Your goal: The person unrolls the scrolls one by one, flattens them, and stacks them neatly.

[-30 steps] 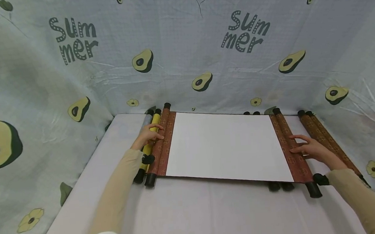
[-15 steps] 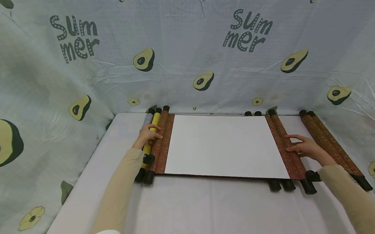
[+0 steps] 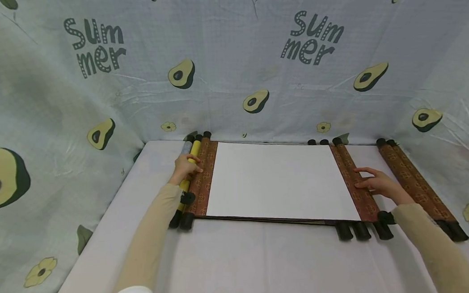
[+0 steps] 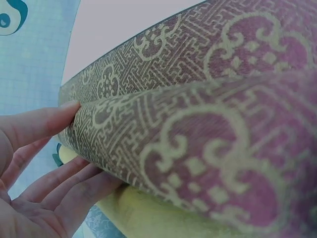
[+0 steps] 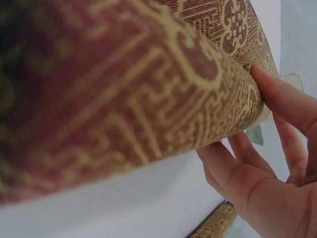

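As the right roller (image 3: 346,157) draws inward, the scroll (image 3: 281,179) seems to settle lower

Across the white table (image 3: 266,265), the scroll stretches unrolled, its sheet (image 3: 269,189) smooth and matte. Compared with a second ago, the right roller has come in to sit just beside two black ends (image 3: 344,230) poking from under the sheet, which suggests a flatter lie. Brown rolls (image 3: 414,180) lie to the right; a yellow roll (image 3: 196,147) and a blue-grey roll (image 3: 187,146) lie by the left roller (image 3: 204,150). Half closed, the left hand (image 3: 184,168) and right hand (image 3: 382,186) each pinch a roller between thumb and fingers. Pale lobed motifs (image 4: 218,193) pattern the red-brown brocade (image 4: 119,79).
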The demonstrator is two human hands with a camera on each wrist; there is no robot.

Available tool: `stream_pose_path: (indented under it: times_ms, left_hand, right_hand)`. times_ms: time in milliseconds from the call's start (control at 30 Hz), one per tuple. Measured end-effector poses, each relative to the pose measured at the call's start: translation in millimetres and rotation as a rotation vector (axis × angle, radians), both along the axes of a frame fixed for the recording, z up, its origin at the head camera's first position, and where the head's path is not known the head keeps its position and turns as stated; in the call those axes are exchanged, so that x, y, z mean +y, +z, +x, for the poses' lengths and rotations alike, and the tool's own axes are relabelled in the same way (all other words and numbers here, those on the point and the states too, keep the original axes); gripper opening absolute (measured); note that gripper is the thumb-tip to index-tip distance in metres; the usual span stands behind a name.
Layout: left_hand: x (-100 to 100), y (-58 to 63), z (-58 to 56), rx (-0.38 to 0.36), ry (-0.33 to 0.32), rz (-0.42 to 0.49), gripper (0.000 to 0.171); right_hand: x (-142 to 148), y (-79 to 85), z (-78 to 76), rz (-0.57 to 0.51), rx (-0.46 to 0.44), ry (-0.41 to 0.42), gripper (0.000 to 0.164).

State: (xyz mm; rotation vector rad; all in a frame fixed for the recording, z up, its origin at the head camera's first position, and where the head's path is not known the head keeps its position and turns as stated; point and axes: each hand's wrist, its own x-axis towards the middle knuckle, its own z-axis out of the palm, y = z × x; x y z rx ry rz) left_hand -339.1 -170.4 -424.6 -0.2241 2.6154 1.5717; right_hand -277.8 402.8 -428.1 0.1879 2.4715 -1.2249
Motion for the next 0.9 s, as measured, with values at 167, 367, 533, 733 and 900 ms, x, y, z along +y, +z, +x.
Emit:
stream_pose_path:
  times_ms: [167, 367, 533, 733, 900]
  left_hand:
    - [1, -0.3, -1.6, 0.019, 0.012, -0.032, 0.036]
    - [1, -1.3, -1.7, 0.029, 0.008, -0.034, 0.036]
    - [-1, -1.0, -0.8, 0.051, -0.011, -0.049, 0.036]
    - [-29, -83.8, -77.9, 0.102, -0.023, -0.081, 0.040]
    - [-32, -90.0, -79.8, 0.173, -0.055, -0.074, 0.033]
  right_hand:
    - [-1, -2.0, -2.8, -0.011, -0.004, 0.003, 0.077]
    - [-3, -3.9, -4.8, 0.007, -0.026, -0.008, 0.079]
    - [-4, -4.7, -4.0, 0.037, -0.031, -0.012, 0.079]
    - [-2, -6.9, -5.9, 0.063, -0.030, -0.013, 0.078]
    - [-2, -8.2, -6.6, 0.082, -0.016, -0.008, 0.076]
